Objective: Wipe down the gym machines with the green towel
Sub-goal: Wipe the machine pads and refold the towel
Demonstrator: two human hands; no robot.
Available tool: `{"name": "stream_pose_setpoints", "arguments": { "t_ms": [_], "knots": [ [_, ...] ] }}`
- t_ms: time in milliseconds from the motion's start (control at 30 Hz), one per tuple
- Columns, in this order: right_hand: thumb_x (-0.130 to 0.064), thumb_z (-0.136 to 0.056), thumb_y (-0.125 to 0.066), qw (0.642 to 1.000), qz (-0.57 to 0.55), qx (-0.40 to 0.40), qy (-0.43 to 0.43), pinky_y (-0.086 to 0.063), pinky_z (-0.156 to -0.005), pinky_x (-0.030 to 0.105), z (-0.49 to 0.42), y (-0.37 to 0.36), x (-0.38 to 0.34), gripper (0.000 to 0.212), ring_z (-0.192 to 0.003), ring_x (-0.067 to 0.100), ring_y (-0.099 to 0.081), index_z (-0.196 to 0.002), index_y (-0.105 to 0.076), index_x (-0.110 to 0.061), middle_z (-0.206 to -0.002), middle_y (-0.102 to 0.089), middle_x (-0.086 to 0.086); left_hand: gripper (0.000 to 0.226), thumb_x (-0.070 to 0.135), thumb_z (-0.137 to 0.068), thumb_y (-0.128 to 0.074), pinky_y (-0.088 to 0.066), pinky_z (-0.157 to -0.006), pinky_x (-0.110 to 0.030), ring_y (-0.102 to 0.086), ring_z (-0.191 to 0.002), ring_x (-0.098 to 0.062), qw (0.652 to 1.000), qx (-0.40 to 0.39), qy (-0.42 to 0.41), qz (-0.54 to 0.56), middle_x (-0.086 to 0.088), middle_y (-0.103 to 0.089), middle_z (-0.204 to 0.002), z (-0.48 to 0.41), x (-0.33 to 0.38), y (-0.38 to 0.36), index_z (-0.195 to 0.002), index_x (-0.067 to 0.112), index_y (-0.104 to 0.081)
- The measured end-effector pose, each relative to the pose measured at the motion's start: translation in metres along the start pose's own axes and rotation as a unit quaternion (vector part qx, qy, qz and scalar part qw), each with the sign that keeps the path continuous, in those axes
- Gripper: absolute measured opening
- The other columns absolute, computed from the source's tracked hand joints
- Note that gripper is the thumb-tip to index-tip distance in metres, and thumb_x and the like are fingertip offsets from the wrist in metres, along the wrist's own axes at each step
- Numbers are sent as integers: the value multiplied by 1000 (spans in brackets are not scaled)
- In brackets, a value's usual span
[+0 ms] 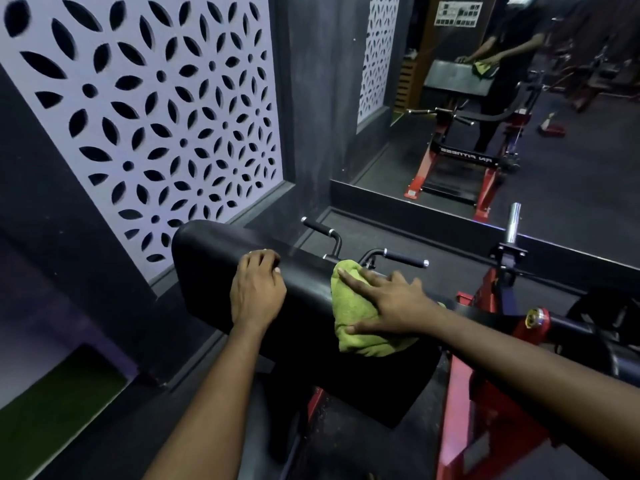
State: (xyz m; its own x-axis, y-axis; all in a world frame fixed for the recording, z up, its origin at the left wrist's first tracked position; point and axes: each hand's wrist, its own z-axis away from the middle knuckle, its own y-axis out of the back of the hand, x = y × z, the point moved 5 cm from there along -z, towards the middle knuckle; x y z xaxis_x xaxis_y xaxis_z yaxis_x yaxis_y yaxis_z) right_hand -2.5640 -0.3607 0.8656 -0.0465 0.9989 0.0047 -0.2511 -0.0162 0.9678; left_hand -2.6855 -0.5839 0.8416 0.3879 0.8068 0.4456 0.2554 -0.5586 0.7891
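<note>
My right hand [391, 303] lies flat on the green towel [356, 317], its fingers [351, 278] straight and spread and the thumb out to the side. Nothing is gripped; the open palm only presses the cloth down so that more of it meets the surface. The towel is bunched and draped over the rounded top edge of the black pad [211, 244], towards the pad's right end, just in front of the two rubber-gripped handles [405, 258].

My left hand [258, 292] sits on the same pad, well apart from the towel, its fingers [263, 259] bent over the crest of the cushion and holding it. I judge that this steadies me, and perhaps the pad, against the push of the wiping hand.

The bare stretch of pad between my hands, and the part on towards the lattice wall panel [156, 116], looks like what the towel has to cover next. The red frame [460, 393] and the handles would come after that. The mirror [561, 188] ahead shows the same pose from the front
</note>
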Motion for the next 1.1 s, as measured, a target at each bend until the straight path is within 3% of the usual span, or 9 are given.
{"name": "stream_pose_setpoints", "arguments": {
  "t_ms": [67,200,367,467,600,767,833,933,1100],
  "knots": [
    [-97,-69,-42,998,-55,-28,-27,-27,-109,73,-21,-12,-9,105,-153,44,-12,-146,21,-65,-171,12,-8,25,16,-89,-58,-49,-92,-42,-49,-118,-22,1000,11,9,-16,-3,-60,-121,3,3,-3,-113,17,-61],
    [-101,-68,-24,995,-65,41,-64,-43,-105,61,-22,-13,-22,102,-138,44,-44,-154,6,-55,-171,-11,0,25,16,-88,-55,-48,-92,-42,-51,-116,-21,999,28,13,-29,-2,-59,-119,6,7,-4,-113,18,-59],
    [-93,-77,-16,993,48,91,-54,-45,-99,56,33,-30,-17,98,-132,40,-44,-157,12,-45,-170,-11,6,26,15,-93,-57,-47,-99,-45,-47,-128,-21,999,30,16,18,-1,-59,-127,7,-1,-7,-118,16,-61],
    [-91,-82,-6,993,37,98,-55,-50,-87,50,-2,-20,-22,94,-119,41,-56,-160,-3,-39,-161,-32,11,31,17,-95,-54,-44,-104,-45,-43,-133,-20,999,18,21,32,-1,-57,-134,9,-7,-11,-125,13,-61],
    [-84,-90,-13,992,-81,81,-60,-48,-94,50,-48,-4,-25,78,-123,39,-57,-155,-21,-40,-151,-48,7,29,15,-97,-51,-40,-107,-39,-41,-135,-15,996,18,7,89,4,-57,-138,8,-14,-8,-121,18,-66],
    [-92,-82,-20,991,15,133,-18,-47,-97,55,-1,-28,-34,93,-129,40,-49,-160,-1,-44,-167,-22,7,29,11,-100,-48,-30,-110,-18,-40,-137,-6,985,21,22,168,10,-55,-140,8,-23,2,-120,18,-68],
    [-91,-84,-18,987,25,154,-41,-48,-94,56,-8,-27,-38,93,-124,40,-51,-160,-5,-40,-163,-29,11,29,7,-99,-48,-30,-109,-14,-44,-133,-5,979,34,31,199,8,-55,-138,12,-27,7,-119,17,-67],
    [-88,-87,-18,985,3,162,-61,-50,-86,52,-37,-17,-51,89,-114,40,-55,-157,-17,-34,-148,-45,12,29,3,-98,-48,-36,-112,-25,-47,-129,-8,976,61,46,206,2,-57,-134,14,-37,14,-117,14,-66],
    [-86,-88,-17,980,-63,152,-109,-48,-94,54,-64,-4,-61,87,-116,43,-56,-153,-28,-30,-144,-52,14,28,3,-98,-48,-24,-107,-11,-41,-133,-16,979,78,99,162,-4,-54,-139,15,-49,17,-120,10,-63]
  ]
}}
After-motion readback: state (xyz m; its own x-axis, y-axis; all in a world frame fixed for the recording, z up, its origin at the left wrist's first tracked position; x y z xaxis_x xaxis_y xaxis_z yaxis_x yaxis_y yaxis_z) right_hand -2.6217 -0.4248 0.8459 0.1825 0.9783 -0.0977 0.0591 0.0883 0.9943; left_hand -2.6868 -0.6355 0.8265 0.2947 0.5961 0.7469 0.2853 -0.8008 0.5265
